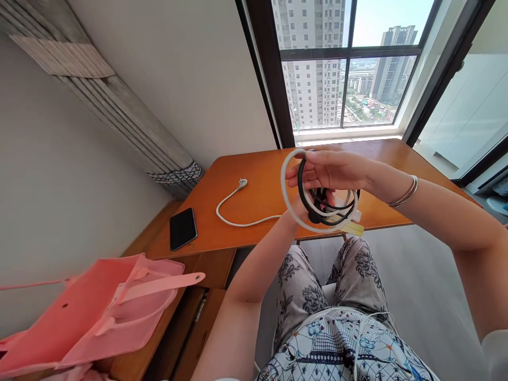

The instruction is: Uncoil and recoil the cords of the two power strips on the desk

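Observation:
A loose coil of white cable [284, 185] and black cable [300, 185] is held up over the front edge of the table. My right hand [331, 168] reaches in from the right and pinches the coil's upper left side between thumb and fingers. Lower down, my left hand [302, 205] grips the bundle from behind; the loops partly cover its fingers. A yellow tag [352, 228] hangs beneath the coil. From the bundle, the white cable runs left across the tabletop to a white plug [243, 183].
The orange-brown wooden table [254, 159] stands below a window [349, 53]. On its left end lies a black phone [183, 228]. A pink bag [99, 312] rests on a wooden cabinet [206, 317] at lower left. A grey curtain [130, 121] hangs along the left wall.

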`<action>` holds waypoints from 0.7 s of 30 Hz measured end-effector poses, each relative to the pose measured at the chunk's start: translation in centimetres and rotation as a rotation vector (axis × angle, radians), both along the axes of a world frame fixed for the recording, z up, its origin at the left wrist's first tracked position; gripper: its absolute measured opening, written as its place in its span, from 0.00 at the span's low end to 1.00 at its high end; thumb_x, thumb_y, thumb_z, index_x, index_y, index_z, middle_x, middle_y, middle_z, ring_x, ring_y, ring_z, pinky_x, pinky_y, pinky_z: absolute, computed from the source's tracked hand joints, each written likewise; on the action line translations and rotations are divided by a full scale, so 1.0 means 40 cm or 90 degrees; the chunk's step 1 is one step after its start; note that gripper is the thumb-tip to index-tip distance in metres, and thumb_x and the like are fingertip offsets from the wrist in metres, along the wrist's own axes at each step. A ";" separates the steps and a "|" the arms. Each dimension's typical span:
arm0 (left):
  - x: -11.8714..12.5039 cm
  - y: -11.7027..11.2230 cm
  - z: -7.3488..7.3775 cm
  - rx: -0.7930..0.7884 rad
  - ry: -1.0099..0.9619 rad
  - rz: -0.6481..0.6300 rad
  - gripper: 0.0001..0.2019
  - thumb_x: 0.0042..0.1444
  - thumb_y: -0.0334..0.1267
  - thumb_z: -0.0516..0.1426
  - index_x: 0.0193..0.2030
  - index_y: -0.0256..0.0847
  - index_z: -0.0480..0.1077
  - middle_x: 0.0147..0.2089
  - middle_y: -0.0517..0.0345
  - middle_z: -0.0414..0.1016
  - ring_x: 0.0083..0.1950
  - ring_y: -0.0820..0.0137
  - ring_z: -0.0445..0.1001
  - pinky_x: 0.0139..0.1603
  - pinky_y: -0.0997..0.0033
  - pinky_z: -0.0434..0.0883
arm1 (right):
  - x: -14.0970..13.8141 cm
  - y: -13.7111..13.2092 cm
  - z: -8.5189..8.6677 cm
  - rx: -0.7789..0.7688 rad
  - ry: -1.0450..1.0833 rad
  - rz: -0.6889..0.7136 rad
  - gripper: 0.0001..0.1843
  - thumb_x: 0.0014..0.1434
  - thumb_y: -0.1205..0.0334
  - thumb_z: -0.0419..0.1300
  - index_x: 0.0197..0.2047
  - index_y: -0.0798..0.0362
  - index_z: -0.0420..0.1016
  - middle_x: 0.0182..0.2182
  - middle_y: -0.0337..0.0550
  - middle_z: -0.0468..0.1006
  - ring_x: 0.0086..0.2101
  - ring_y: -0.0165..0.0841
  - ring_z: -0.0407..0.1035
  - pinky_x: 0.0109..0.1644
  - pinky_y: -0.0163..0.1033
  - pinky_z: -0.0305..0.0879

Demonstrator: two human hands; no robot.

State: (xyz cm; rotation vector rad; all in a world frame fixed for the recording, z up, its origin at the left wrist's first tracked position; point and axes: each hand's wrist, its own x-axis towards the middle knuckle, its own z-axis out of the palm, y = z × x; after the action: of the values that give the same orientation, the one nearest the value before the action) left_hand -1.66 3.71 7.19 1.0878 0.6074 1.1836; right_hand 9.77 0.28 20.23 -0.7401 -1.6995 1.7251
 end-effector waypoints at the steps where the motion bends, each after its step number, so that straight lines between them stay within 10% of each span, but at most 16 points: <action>1: 0.001 -0.001 0.004 -0.014 0.009 -0.055 0.22 0.58 0.56 0.57 0.22 0.40 0.70 0.16 0.53 0.66 0.17 0.68 0.62 0.17 0.68 0.58 | 0.012 0.006 0.001 0.016 -0.012 0.008 0.16 0.65 0.48 0.62 0.39 0.54 0.72 0.37 0.46 0.83 0.39 0.30 0.78 0.42 0.31 0.77; 10: -0.013 -0.018 0.019 -0.018 -0.120 -0.246 0.53 0.44 0.84 0.32 0.32 0.35 0.74 0.16 0.54 0.59 0.22 0.67 0.61 0.24 0.64 0.62 | 0.067 0.095 -0.013 0.286 -0.311 -0.200 0.28 0.68 0.38 0.52 0.28 0.54 0.69 0.14 0.35 0.66 0.19 0.25 0.62 0.23 0.30 0.58; 21: -0.025 -0.044 0.033 -0.041 0.028 -0.268 0.51 0.40 0.86 0.36 0.34 0.38 0.74 0.15 0.58 0.59 0.18 0.68 0.59 0.21 0.66 0.59 | 0.112 0.119 -0.022 0.289 -0.387 -0.159 0.29 0.67 0.41 0.54 0.23 0.52 0.71 0.28 0.46 0.78 0.30 0.31 0.72 0.39 0.37 0.69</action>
State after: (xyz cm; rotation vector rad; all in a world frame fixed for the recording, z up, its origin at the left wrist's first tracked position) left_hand -2.64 1.96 8.50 1.1228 0.4200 0.7728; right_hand 14.24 5.03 19.34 -1.2693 -2.1729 0.9311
